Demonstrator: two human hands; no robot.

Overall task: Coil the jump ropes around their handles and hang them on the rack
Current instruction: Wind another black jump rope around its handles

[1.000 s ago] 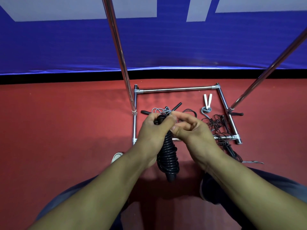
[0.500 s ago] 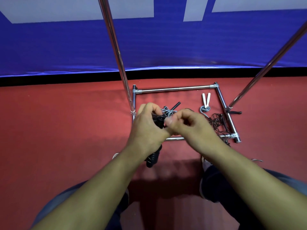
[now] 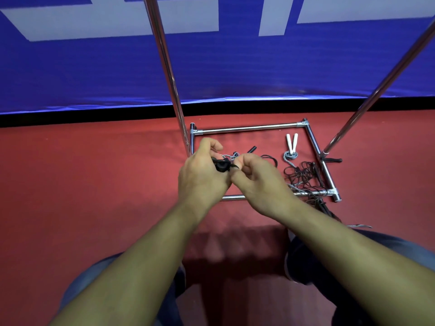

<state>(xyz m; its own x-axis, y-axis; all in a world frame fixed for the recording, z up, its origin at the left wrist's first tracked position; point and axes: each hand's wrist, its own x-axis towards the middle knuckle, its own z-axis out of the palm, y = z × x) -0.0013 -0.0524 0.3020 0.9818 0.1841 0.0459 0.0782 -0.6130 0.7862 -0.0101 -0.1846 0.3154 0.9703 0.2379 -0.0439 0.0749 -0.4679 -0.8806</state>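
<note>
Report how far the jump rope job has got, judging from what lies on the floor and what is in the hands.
Done: nothing shows hung on the rack.
In hand: the left hand grips the black rope bundle; the right hand pinches its end.
Left: the white-handled rope and the tangled black ropes lie loose on the floor.

The left hand (image 3: 202,177) hides most of the black coiled rope (image 3: 221,164); rack poles (image 3: 164,67) run off the top edge.

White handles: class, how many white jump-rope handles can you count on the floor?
2. The left white handle and the right white handle lie side by side in a narrow V inside the rack base, near its far right corner. Hands may hide others.
</note>
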